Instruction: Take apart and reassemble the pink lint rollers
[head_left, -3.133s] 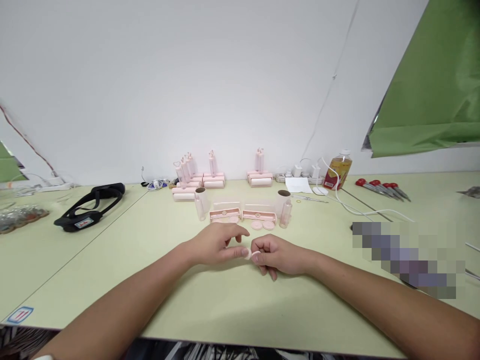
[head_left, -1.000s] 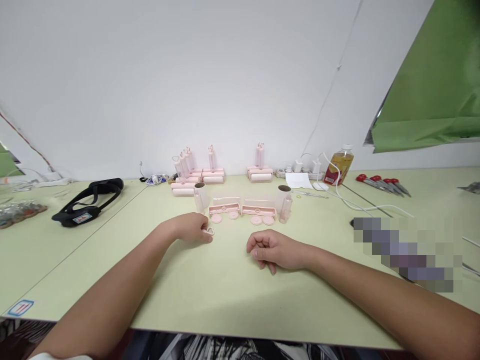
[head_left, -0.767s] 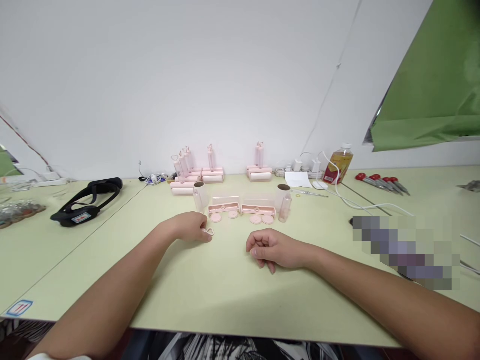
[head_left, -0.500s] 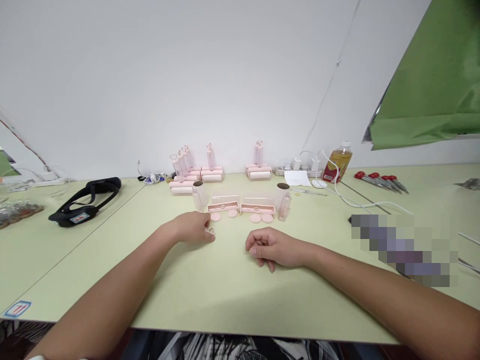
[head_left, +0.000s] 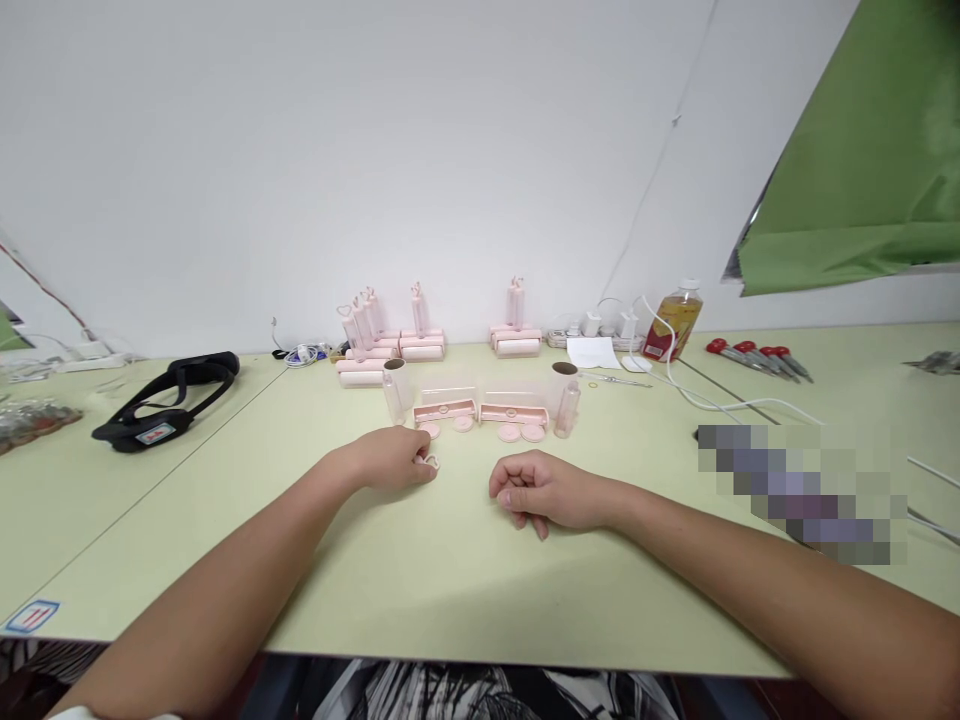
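Pinching a small white heart-shaped plastic loop (head_left: pixel 433 462) between thumb and fingers of the left hand (head_left: pixel 391 458), just left of the frame's centre, low over the flat pale green tabletop (head_left: pixel 450 590). Resting the right hand (head_left: pixel 537 492) just right of centre, with fingers loosely curled; unable to tell about anything inside. Facing, just above both hands, two pale pink plastic troughs (head_left: pixel 525 419), round pink discs (head_left: pixel 510 433) and, at either end, a translucent pink tube (head_left: pixel 568 410) beside a white brown-cored roll (head_left: pixel 557 388).

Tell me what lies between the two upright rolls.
In the head view, two open pink trays, each with a clear panel behind; pink discs lie in front.
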